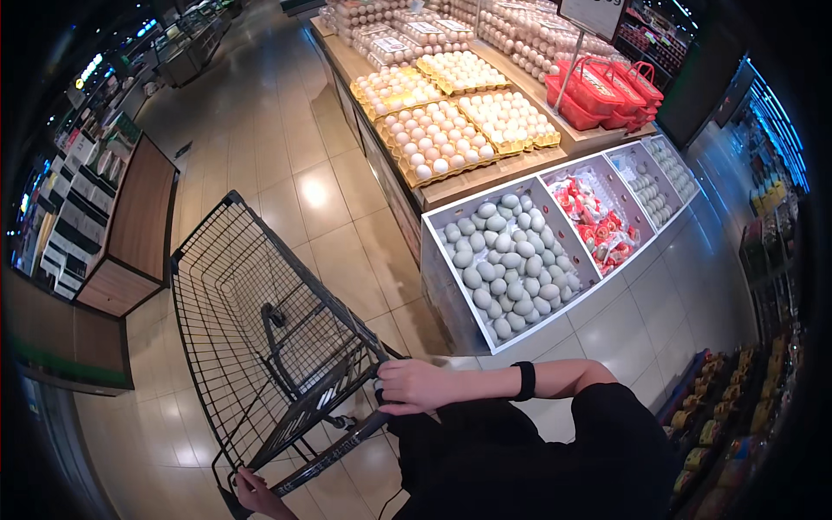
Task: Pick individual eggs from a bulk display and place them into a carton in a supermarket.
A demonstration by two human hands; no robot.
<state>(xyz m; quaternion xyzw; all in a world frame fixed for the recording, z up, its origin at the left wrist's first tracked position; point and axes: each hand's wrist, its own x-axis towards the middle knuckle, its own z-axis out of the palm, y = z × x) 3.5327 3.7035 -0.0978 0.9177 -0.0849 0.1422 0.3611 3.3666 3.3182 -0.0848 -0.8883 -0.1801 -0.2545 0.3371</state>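
Observation:
A black wire shopping cart (260, 305) with nothing in its basket stands before me at the left. My right hand (413, 385), with a black band on the wrist, is closed around the right end of the cart handle (331, 455). The handle bears writing. At the opposite end, my left hand (255, 493) grips the cart's frame near the corner, partly cut off by the lower edge of view. Right of the cart is a white-edged bin of greenish-grey eggs (510, 260). Yellow trays of pale eggs (435, 143) lie on the wooden stand behind it.
Adjoining bins hold red-wrapped packets (598, 224) and more eggs (650, 195). Red plastic baskets (598, 94) and stacked clear egg cartons (416, 32) occupy the stand. A wooden display counter (133, 227) is on the left, close to the cart. Shelved jars (715, 403) are at lower right. Tiled floor (279, 130) runs ahead.

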